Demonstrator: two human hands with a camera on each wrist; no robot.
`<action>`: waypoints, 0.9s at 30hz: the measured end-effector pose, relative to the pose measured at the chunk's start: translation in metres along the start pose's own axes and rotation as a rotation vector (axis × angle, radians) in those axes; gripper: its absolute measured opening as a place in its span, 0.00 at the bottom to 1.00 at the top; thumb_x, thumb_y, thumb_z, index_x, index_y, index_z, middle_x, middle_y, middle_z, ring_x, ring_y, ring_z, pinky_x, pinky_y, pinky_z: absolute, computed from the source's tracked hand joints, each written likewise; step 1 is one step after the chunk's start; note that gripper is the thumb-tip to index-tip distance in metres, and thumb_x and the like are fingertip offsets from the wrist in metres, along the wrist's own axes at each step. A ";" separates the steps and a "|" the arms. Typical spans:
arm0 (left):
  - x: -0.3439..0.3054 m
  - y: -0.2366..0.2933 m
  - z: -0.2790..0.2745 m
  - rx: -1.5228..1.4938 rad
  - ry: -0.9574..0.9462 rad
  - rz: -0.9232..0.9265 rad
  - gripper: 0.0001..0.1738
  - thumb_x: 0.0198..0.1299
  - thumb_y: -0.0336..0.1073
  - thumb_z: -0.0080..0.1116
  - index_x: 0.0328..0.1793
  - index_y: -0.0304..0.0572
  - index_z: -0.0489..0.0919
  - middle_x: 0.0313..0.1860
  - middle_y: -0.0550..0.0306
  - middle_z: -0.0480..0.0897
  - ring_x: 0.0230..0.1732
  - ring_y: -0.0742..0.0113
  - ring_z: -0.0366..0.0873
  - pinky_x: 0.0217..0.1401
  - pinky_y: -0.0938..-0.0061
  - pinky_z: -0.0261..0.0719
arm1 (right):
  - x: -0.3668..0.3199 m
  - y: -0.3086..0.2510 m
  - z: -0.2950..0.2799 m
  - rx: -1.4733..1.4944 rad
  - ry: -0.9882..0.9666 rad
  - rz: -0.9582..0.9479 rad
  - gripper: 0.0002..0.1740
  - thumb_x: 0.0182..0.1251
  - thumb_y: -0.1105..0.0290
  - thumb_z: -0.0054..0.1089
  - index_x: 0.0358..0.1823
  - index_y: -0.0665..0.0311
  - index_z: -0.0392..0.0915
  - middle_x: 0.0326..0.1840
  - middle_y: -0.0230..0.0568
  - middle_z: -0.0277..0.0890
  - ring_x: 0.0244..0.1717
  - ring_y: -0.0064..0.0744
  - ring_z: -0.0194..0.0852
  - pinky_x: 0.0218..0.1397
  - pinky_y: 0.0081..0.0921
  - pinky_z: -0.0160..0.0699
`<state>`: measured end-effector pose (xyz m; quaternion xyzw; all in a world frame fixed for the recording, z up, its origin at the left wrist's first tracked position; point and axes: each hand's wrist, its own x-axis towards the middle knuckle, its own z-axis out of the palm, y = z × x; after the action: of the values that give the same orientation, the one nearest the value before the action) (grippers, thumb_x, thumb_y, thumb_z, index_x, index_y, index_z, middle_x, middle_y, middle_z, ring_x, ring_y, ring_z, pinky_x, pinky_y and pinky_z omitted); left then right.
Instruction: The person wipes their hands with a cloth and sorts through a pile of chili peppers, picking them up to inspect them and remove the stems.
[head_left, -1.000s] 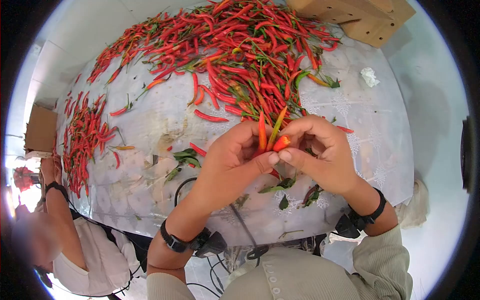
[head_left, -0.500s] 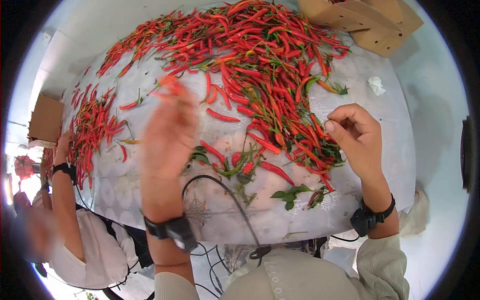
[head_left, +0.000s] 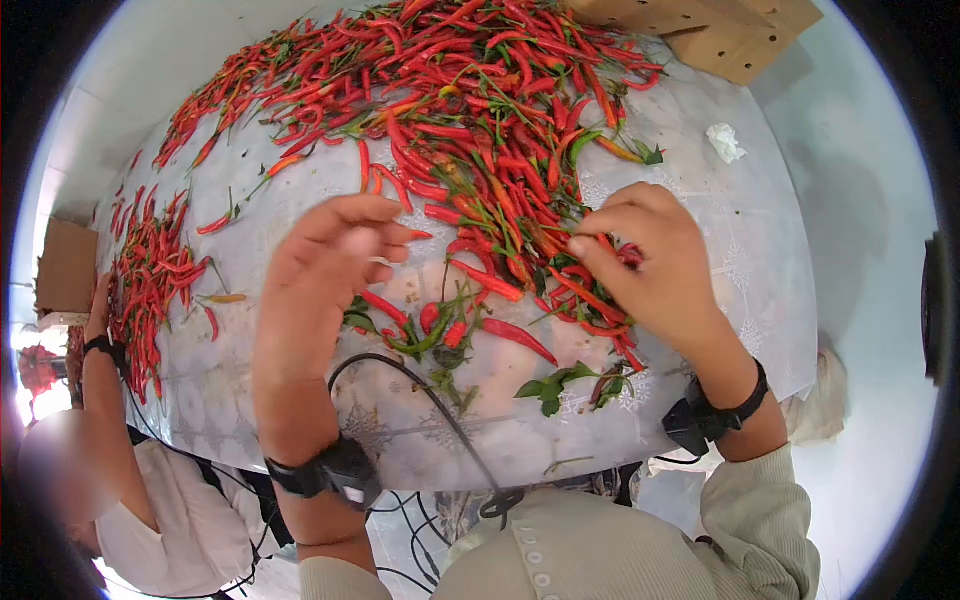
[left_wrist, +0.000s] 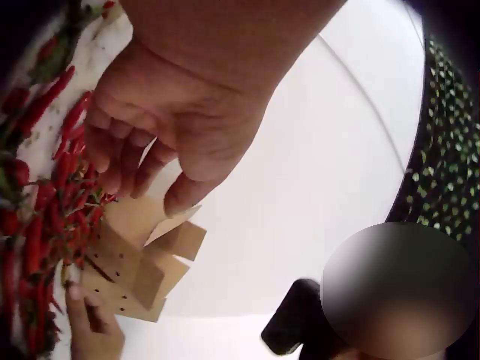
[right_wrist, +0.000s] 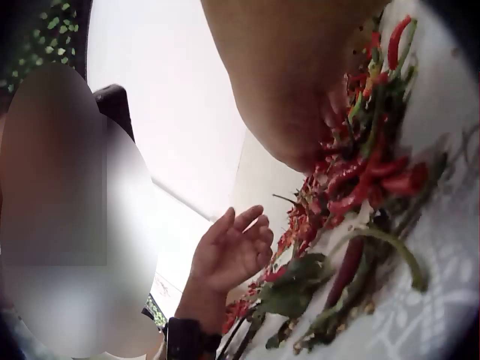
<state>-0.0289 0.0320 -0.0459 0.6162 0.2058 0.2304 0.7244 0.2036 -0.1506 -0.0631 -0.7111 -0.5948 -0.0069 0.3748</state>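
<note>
A big heap of red chillies (head_left: 480, 90) covers the far half of a table under a white patterned cloth (head_left: 700, 230). My right hand (head_left: 600, 250) reaches into the near edge of the heap, its fingers curled down around a few red chillies (head_left: 630, 255). In the right wrist view the right hand (right_wrist: 300, 90) presses into the chillies (right_wrist: 367, 172), with its fingertips hidden. My left hand (head_left: 385, 240) hovers above the cloth, left of the heap, with its fingers relaxed and empty. The left wrist view shows the left hand (left_wrist: 135, 161) holding nothing.
Loose chillies and green stems (head_left: 555, 385) lie near the front edge, crossed by a black cable (head_left: 440, 410). A cardboard box (head_left: 720, 35) stands at the far right, with a crumpled tissue (head_left: 722, 142) close by. Another person's hand (head_left: 100, 310) rests by a smaller chilli pile (head_left: 150, 270) on the left.
A second ago both hands held chillies together. The left hand then swung out to the left and came back empty. The right hand has dropped into the heap.
</note>
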 end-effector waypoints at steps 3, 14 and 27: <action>0.000 -0.008 0.031 0.503 0.088 0.000 0.19 0.55 0.37 0.67 0.51 0.38 0.78 0.43 0.57 0.79 0.42 0.67 0.76 0.46 0.72 0.75 | 0.002 -0.007 0.012 -0.046 -0.053 -0.037 0.09 0.49 0.68 0.69 0.31 0.62 0.80 0.33 0.42 0.74 0.39 0.46 0.72 0.44 0.38 0.73; -0.002 -0.008 0.045 1.004 0.015 0.058 0.24 0.41 0.32 0.72 0.48 0.40 0.79 0.40 0.56 0.78 0.38 0.65 0.75 0.43 0.73 0.74 | 0.001 -0.005 -0.003 0.231 -0.130 0.191 0.10 0.51 0.71 0.68 0.34 0.65 0.79 0.34 0.39 0.75 0.37 0.36 0.75 0.42 0.31 0.75; 0.000 -0.017 0.063 0.826 -0.194 0.123 0.20 0.49 0.30 0.67 0.51 0.38 0.79 0.39 0.53 0.81 0.38 0.64 0.80 0.40 0.73 0.76 | 0.006 0.013 -0.027 1.114 -0.123 0.554 0.11 0.61 0.74 0.64 0.44 0.65 0.76 0.41 0.33 0.79 0.40 0.18 0.75 0.44 0.17 0.76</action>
<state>0.0091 -0.0209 -0.0526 0.8844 0.1745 0.1125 0.4179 0.2283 -0.1607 -0.0475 -0.5356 -0.3232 0.4427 0.6424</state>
